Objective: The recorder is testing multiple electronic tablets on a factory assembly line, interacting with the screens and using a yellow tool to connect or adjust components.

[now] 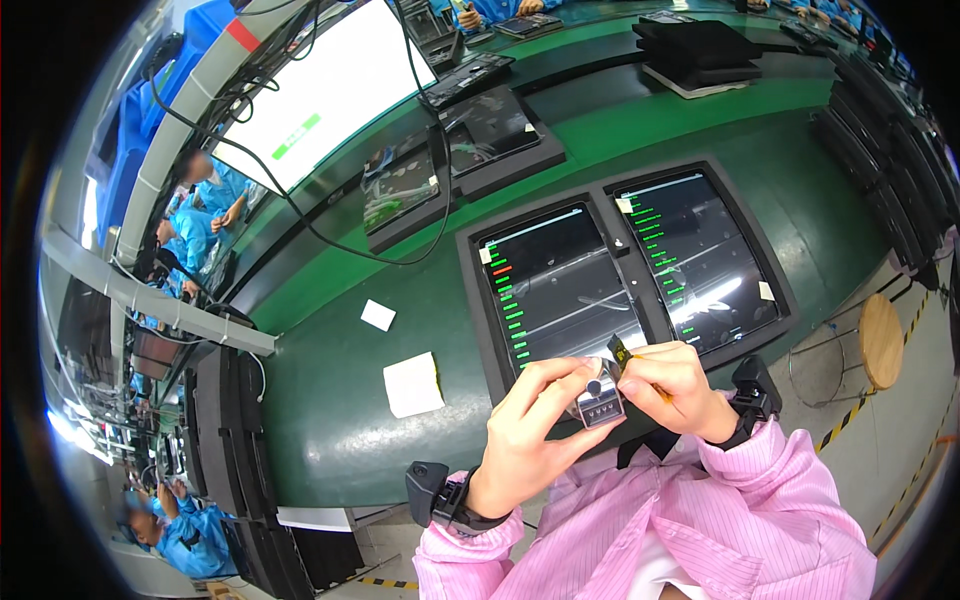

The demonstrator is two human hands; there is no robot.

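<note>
On my feed, the left hand (pixel 535 425) has thumb and fingers curled round a small metal counter (pixel 601 408), held up between both hands! The right hand (pixel 682 388), fingers bent in, pinches a little dark strip (pixel 619 352); whether it touches the counter, I can't tell. Just beyond the hands, two lit screens (pixel 560 290); left of them, white paper (pixel 400 388).
</note>
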